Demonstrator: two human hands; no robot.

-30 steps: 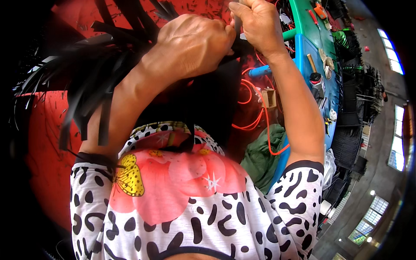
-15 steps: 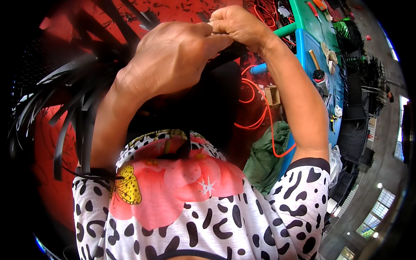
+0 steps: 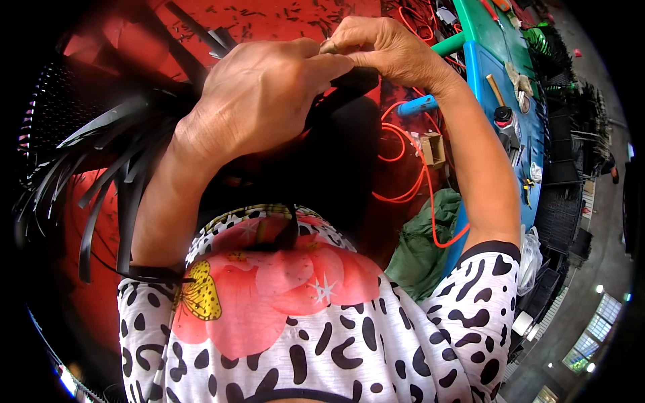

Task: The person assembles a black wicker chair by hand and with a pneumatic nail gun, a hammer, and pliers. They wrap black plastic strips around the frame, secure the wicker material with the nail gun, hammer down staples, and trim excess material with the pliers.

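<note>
Both of my hands meet near the top middle, fingertips touching. My left hand (image 3: pixel 265 94) is closed in a pinch, its back toward me, thumb and forefinger pointing at the other hand. Curled fingers bring my right hand (image 3: pixel 393 54) to the same spot in a pinch. Whatever they grip between them is too small and covered to make out. Just under the fingertips shows part of a black bar or band (image 3: pixel 356 79). A loose bunch of flat black plastic strips (image 3: pixel 114 154) hangs around my left forearm, and a black woven mesh panel (image 3: pixel 57 107) stands farther left.
Black scraps litter the red floor (image 3: pixel 289 17). To the right, a blue table (image 3: pixel 494 67) joins a green one (image 3: pixel 474 20); a hammer (image 3: pixel 496 91) and other tools lie there. An orange hose (image 3: pixel 423 188), a small cardboard box (image 3: pixel 433 149) and a green sack (image 3: pixel 423 252) are below.
The view has shifted slightly, so the table and hose sit farther right. My right hand is a little lower and more bent at the wrist; both hands stay pinched together.
</note>
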